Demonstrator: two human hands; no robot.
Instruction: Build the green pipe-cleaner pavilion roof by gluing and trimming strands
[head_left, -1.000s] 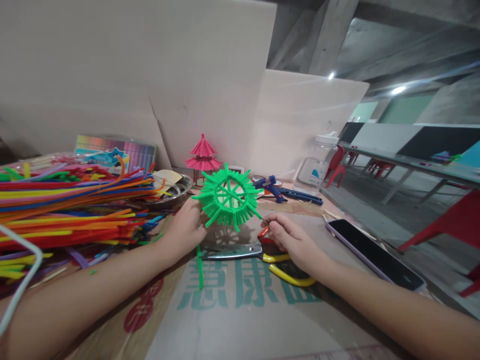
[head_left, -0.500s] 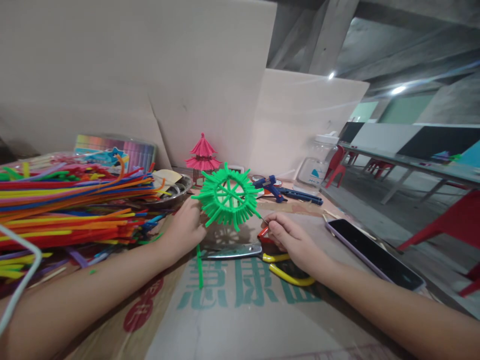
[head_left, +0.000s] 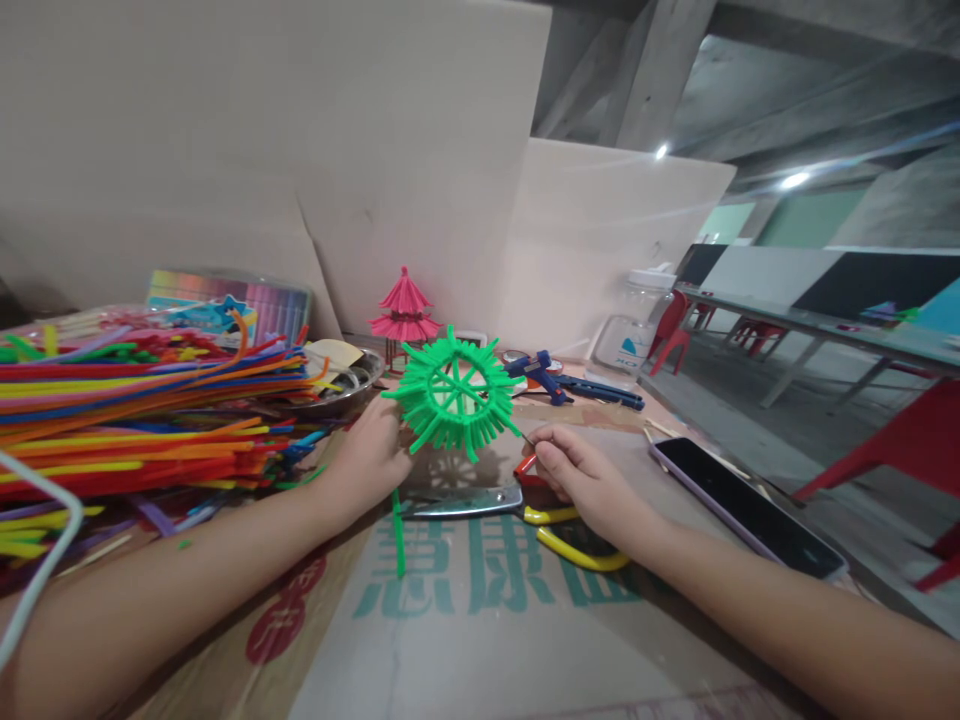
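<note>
A bright green pipe-cleaner wheel, with spokes inside its ring and a fringe of short ends, is held up above the table. Its left edge is at my left hand, which is closed on it, fingertips partly hidden. On the lower right, my right hand pinches the thin dark tip of one spoke between thumb and forefinger. Below lie scissors with silver blades and red and yellow handles, partly behind my right hand. A green pipe-cleaner strip runs down below my left hand, crossing near the blade tip.
Many coloured pipe cleaners are heaped at left, beside a metal bowl and a marker set. Behind the wheel stand a pink pagoda model, a blue glue gun and a water bottle. A phone lies at right.
</note>
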